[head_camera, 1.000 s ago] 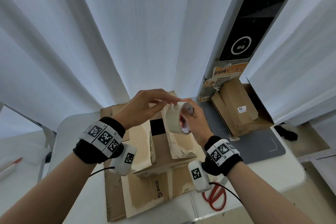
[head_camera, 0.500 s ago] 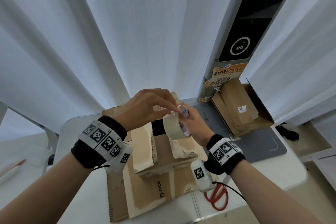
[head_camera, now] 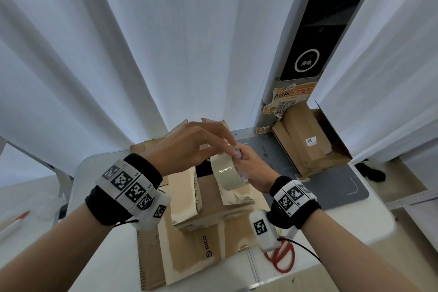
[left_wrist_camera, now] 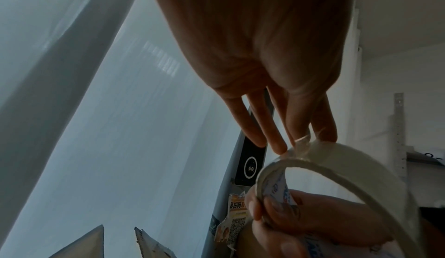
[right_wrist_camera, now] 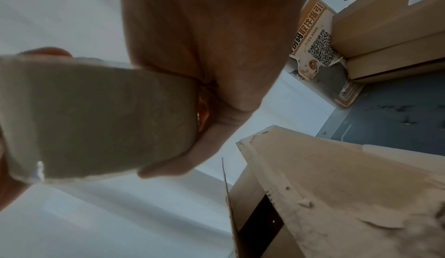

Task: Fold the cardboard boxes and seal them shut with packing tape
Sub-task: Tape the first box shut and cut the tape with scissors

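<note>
Right hand [head_camera: 252,168] grips tape roll [head_camera: 227,173] | left hand [head_camera: 189,147] pinches tape end (fingertips)

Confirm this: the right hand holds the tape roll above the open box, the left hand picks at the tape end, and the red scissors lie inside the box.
Not quite: the red scissors lie on the table beside the open box, as the head view shows. The right hand does hold the tape roll; the left hand picks at its end.
</note>
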